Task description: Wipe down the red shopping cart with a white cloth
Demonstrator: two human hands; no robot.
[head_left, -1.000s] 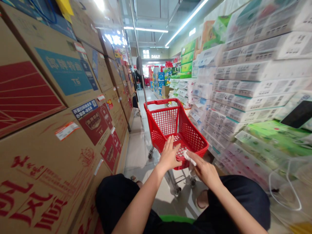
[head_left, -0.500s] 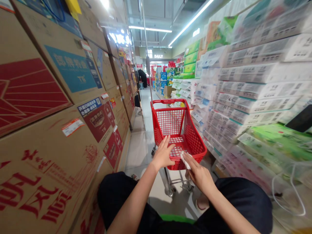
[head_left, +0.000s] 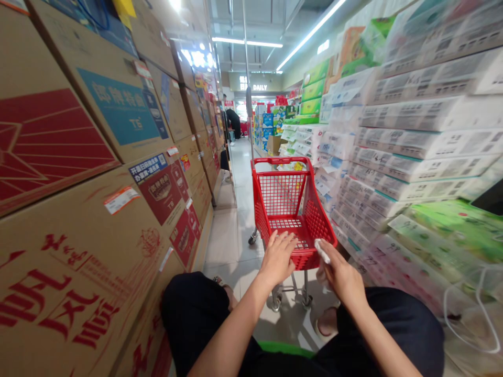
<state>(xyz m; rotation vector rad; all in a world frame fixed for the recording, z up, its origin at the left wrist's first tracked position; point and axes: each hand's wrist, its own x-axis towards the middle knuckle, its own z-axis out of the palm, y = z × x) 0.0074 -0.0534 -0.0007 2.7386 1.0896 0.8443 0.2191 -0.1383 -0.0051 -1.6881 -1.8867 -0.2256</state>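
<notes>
A small red shopping cart (head_left: 283,212) with mesh walls stands on the floor between my knees. My left hand (head_left: 278,257) rests at the cart's near rim on its left side, fingers stretched out and holding nothing. A crumpled white tissue (head_left: 323,252) is pinched in my right hand (head_left: 341,277), against the cart's near right corner. Part of the tissue hangs below the fingers. The cart's basket has nothing in it that I can see.
Stacked cardboard boxes (head_left: 78,251) form a wall on the left. Piles of white paper packs (head_left: 416,146) and a green pack (head_left: 451,225) rise on the right. A thin pole (head_left: 249,104) stands beyond the cart. A person in black (head_left: 233,121) is far down the aisle.
My right hand has moved right with the tissue, towards the cart's corner. The left hand has also shifted right along the rim, its fingers closer together. The view has shifted slightly.
</notes>
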